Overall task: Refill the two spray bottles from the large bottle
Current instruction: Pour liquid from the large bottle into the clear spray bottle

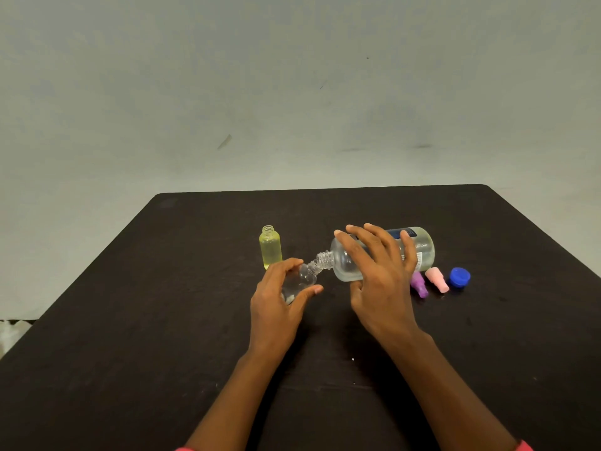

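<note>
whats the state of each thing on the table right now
clear spray bottle: uncapped, tilted, held by left hand
large bottle: uncapped, tipped, mouth at clear spray bottle's mouth, held by right hand
yellow spray bottle: uncapped, upright
purple spray top: off, lying down
pink spray top: off, lying down
blue cap: off

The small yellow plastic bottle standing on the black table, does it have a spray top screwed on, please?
No, the small yellow plastic bottle stands with its threaded neck bare and uncapped.
</note>
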The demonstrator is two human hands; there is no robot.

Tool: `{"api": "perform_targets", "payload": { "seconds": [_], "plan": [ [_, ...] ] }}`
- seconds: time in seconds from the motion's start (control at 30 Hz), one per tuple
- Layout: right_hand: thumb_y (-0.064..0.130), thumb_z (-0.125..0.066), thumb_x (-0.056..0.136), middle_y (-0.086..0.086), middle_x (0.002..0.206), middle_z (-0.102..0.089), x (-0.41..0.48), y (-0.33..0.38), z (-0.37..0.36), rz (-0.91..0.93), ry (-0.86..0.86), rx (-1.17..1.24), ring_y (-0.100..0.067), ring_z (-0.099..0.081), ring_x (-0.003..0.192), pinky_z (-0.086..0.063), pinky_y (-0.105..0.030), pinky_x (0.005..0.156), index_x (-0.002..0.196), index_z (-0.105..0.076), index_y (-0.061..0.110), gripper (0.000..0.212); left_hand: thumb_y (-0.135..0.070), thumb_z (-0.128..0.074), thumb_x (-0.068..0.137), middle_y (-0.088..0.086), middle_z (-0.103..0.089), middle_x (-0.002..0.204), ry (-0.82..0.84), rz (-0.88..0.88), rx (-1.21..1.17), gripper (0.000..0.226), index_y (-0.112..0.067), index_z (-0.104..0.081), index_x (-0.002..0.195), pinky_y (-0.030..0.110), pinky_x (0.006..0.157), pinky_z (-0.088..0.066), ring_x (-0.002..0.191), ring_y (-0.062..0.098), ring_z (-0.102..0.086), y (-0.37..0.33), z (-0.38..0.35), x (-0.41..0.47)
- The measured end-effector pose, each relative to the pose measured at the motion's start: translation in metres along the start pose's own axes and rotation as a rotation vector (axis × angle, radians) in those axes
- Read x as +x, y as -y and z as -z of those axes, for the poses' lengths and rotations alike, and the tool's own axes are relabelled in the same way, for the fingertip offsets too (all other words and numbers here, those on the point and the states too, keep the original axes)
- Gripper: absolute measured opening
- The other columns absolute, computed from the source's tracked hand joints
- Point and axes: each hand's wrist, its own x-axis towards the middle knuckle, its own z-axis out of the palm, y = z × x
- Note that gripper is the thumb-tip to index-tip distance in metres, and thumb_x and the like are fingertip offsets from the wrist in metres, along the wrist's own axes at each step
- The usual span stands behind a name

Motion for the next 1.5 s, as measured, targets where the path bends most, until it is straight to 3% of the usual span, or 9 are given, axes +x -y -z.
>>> {"api": "perform_targets", "payload": {
  "seconds": [0.77,0.9,1.1,1.33,1.5],
  "plan": [
    [-0.011,-0.075,0.053,-0.002,0.132,-0.058,-0.0003,-0.0007,-0.0003,0.006,0.003,-0.001,-0.021,-0.042,0.129,-0.003,-0.042,0.118,0.130,-0.050,0.023,0.088,-0.025,-0.082,0.070,-0.015,-0.064,0.106,0.003,0.005,0.008,0.049,-0.046,-0.053,0.104,0.036,0.089,-0.051,0.101,0.006,-0.061,0.0001,-0.0003,0.0001],
    [-0.012,-0.074,0.053,-0.002,0.131,-0.059,0.0003,-0.0005,-0.0004,0.010,-0.004,0.004,-0.022,-0.043,0.129,-0.004,-0.042,0.117,0.129,-0.052,0.022,0.086,-0.024,-0.082,0.071,-0.015,-0.063,0.105,0.003,0.008,0.003,0.046,-0.039,-0.056,0.106,0.034,0.090,-0.051,0.101,0.004,-0.060,0.0003,-0.0003,-0.0003],
    [-0.012,-0.073,0.054,-0.002,0.131,-0.058,-0.0004,-0.0006,-0.0002,0.008,-0.002,0.010,-0.022,-0.043,0.129,-0.004,-0.043,0.118,0.130,-0.051,0.022,0.086,-0.024,-0.082,0.070,-0.016,-0.063,0.105,-0.002,0.011,0.009,0.050,-0.047,-0.053,0.103,0.028,0.089,-0.049,0.101,0.002,-0.059,-0.0005,-0.0004,0.0002],
    [-0.012,-0.074,0.054,-0.003,0.132,-0.058,-0.0008,-0.0005,-0.0001,0.009,0.007,0.010,-0.022,-0.043,0.129,-0.004,-0.043,0.117,0.131,-0.049,0.023,0.088,-0.023,-0.082,0.070,-0.014,-0.064,0.106,0.006,0.020,-0.001,0.046,-0.036,-0.058,0.108,0.032,0.090,-0.051,0.101,0.004,-0.060,0.0015,-0.0013,0.0000],
    [-0.011,-0.076,0.053,-0.003,0.131,-0.059,-0.0005,-0.0009,-0.0008,0.008,0.005,0.009,-0.022,-0.042,0.129,-0.004,-0.042,0.117,0.130,-0.050,0.022,0.088,-0.022,-0.082,0.071,-0.014,-0.063,0.105,0.008,0.019,0.010,0.049,-0.042,-0.055,0.106,0.031,0.090,-0.051,0.101,0.003,-0.060,0.0009,-0.0006,-0.0001]
  ]
}}
